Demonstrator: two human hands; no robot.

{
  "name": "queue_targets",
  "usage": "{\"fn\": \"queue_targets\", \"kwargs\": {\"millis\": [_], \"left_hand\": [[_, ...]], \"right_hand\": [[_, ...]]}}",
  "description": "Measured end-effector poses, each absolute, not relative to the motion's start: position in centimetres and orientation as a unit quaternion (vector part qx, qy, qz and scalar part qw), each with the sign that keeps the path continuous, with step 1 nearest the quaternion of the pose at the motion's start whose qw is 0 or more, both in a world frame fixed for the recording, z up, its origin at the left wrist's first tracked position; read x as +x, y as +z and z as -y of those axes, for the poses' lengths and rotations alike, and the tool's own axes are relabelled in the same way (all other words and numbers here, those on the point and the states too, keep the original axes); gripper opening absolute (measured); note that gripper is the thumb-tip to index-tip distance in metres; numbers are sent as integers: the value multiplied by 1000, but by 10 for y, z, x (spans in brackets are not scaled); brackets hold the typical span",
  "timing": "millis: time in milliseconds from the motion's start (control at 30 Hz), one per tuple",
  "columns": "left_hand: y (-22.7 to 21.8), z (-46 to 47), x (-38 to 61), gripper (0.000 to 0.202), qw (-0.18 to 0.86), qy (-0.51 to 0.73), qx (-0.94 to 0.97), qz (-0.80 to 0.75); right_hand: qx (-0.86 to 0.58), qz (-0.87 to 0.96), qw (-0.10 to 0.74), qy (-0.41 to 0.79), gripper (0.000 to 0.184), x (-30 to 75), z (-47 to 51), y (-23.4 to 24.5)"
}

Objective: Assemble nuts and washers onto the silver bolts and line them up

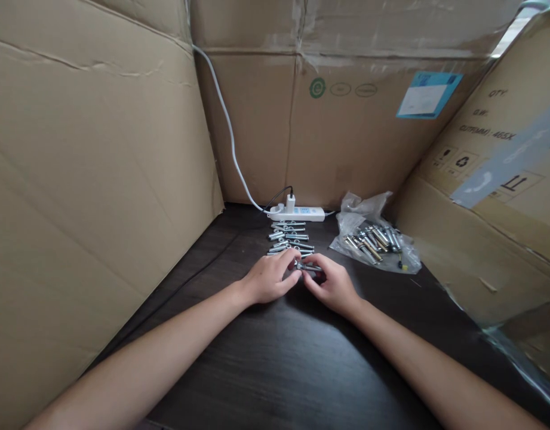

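Between both hands is a metal expansion bolt [311, 267], lying roughly level just above the dark table. My left hand [270, 276] pinches its nut end with thumb and fingers. The shaft end is gripped by my right hand [331, 282], thumb below and fingers above. Just beyond my hands, several bolts and metal sleeves [290, 237] lie in rows on the table, with small rings or nuts beside them. My fingers partly hide the nearest row.
A white power strip [301, 214] with a plugged-in adapter stands behind the rows. To the right lies a clear plastic bag [362, 209] with several bolts. Cardboard walls [252, 137] enclose the dark table [275, 364]. A black cable [189, 280] runs along the left.
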State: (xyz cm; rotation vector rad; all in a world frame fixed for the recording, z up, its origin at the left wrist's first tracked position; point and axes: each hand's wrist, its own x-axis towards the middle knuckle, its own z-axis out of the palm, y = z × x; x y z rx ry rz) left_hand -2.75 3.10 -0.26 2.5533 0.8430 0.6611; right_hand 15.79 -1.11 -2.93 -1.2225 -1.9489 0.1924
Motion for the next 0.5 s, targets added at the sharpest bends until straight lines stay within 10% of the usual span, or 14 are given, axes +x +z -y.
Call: {"fn": "queue_targets", "kwargs": {"millis": [500], "left_hand": [[-16,-32,-17,24,370,303,831,-285]], "right_hand": [[-469,782,405,60,17,154,13,-28]]}}
